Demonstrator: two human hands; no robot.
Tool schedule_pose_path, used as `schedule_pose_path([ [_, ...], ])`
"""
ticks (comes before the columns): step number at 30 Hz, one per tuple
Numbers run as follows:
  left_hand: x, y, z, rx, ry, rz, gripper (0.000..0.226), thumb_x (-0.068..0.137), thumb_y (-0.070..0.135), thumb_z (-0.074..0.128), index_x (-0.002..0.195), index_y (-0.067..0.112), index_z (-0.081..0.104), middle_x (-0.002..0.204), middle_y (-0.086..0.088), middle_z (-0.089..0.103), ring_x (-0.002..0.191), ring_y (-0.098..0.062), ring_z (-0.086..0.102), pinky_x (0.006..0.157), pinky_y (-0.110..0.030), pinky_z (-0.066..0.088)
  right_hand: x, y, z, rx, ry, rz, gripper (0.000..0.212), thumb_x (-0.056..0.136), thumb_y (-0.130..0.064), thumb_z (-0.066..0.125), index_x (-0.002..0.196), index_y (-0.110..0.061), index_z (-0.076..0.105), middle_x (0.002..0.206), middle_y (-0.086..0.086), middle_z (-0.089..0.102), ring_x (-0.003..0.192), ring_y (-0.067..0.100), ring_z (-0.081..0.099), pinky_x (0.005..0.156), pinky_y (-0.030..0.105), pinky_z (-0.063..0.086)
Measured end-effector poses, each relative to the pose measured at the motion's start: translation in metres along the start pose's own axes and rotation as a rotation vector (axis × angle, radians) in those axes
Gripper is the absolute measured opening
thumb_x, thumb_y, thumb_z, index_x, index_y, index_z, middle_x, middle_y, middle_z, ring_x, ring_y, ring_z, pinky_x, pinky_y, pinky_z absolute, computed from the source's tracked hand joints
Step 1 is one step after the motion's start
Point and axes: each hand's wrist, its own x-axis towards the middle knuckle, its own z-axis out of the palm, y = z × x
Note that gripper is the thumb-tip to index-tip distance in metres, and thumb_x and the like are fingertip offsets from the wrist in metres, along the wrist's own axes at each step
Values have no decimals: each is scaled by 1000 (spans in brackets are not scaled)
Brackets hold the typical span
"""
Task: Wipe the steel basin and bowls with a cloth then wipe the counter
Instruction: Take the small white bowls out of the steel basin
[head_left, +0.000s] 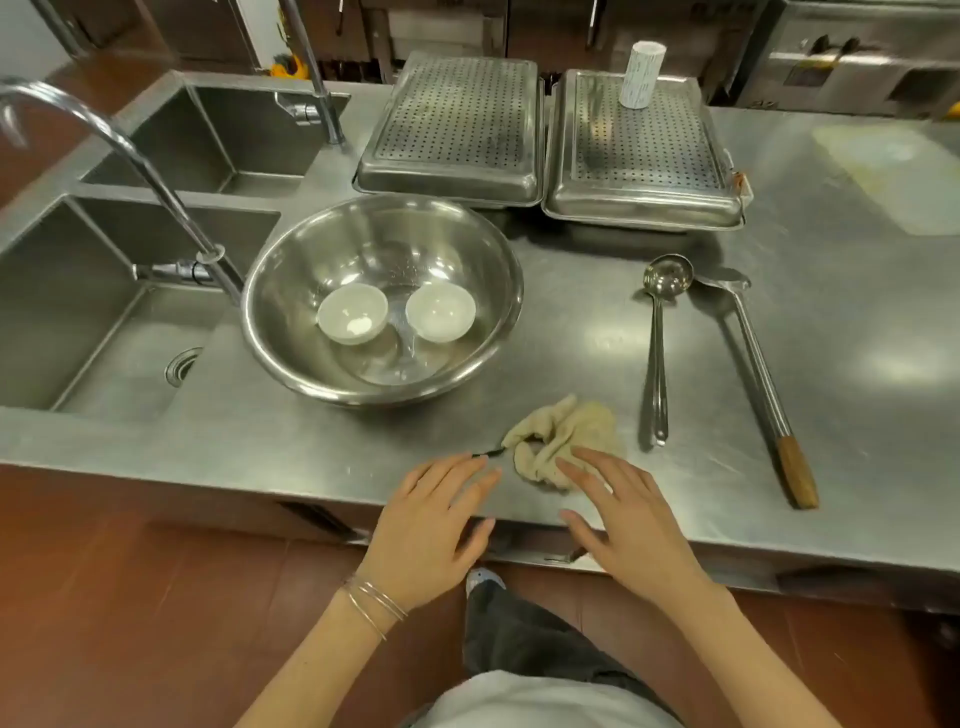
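Now, your right hand (631, 525) spreads wide over the crumpled cloth (566, 439), your left hand (434, 519) equally open beside it. The cloth looks soft and limp; bunch its middle. The basin (291, 260), at eleven o'clock, likely slides.

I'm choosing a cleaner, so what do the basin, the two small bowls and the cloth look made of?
Basin: brushed stainless steel, by its grey sheen and reflections. Small bowls: glossy white, probably ceramic or melamine; I cannot tell which. Cloth: soft beige woven fabric, crumpled into folds.
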Motion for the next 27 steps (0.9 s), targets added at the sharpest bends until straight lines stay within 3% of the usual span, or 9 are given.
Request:
schedule_pose_path([
  [3, 37, -22, -1, -23, -7, -8, 45, 89, 39, 41, 129, 20, 51, 130, -1, 55, 123, -18, 46, 102, -33, 31, 36, 21, 2, 1, -4, 48, 46, 86, -45, 42, 127, -24, 48, 129, 3, 55, 114, 22, 52, 91, 36, 43],
  [11, 94, -82, 23, 30, -69, -47, 54, 88, 39, 42, 137, 16, 42, 138, -4, 47, 129, -20, 38, 104, -34, 30, 91, 65, 41, 25, -58, 147, 49, 87, -49, 40, 127, -22, 51, 132, 2, 53, 122, 17, 42, 98, 37, 33],
  [13, 100, -93, 31, 0, -111, -67, 58, 88, 39, 41, 140, 15, 38, 140, -4, 45, 128, -20, 40, 103, -36, 36, 94, 73, 55, 39, -88, 195, 58, 85, -57, 38, 131, -23, 49, 137, 0, 49, 129, 22, 40, 105, 38, 25],
  [16, 104, -105, 42, -16, -148, -71, 61, 88, 40, 40, 142, 13, 34, 142, -5, 43, 123, -19, 46, 97, -36, 44, 93, 80, 73, 95, -185, 301, 82, 76, -80, 24, 139, -29, 39, 149, -6, 33, 141, 22, 20, 111, 48, 18],
  [18, 105, -107, 46, -33, -141, -63, 61, 87, 39, 43, 141, 11, 35, 143, -6, 43, 120, -19, 49, 92, -32, 45, 88, 79, 85, 108, -264, 332, 95, 67, -88, 24, 142, -31, 31, 153, -5, 24, 143, 22, 12, 111, 54, 18],
  [20, 103, -106, 46, -50, -125, -58, 62, 86, 38, 47, 140, 11, 36, 142, -7, 43, 117, -20, 51, 90, -31, 46, 80, 75, 96, 59, -317, 333, 99, 62, -87, 40, 145, -34, 24, 154, -2, 23, 143, 26, 13, 108, 56, 20],
  [22, 102, -106, 47, -57, -103, -54, 62, 85, 39, 47, 140, 10, 38, 141, -7, 45, 114, -20, 53, 88, -30, 46, 81, 73, 102, 11, -310, 345, 94, 61, -80, 51, 141, -34, 33, 146, 0, 37, 135, 27, 28, 97, 53, 33],
  [24, 102, -105, 48, -68, -83, -58, 62, 85, 39, 48, 139, 10, 40, 140, -7, 46, 114, -20, 53, 88, -30, 46, 88, 71, 101, -25, -241, 373, 79, 62, -74, 54, 131, -35, 45, 131, 0, 52, 119, 27, 41, 81, 46, 41],
  [27, 103, -105, 46, -94, -86, -66, 60, 84, 38, 48, 138, 10, 42, 138, -6, 48, 114, -20, 54, 89, -30, 47, 95, 71, 102, -34, -114, 356, 54, 69, -61, 53, 115, -32, 54, 108, 2, 60, 97, 27, 49, 68, 38, 36],
])
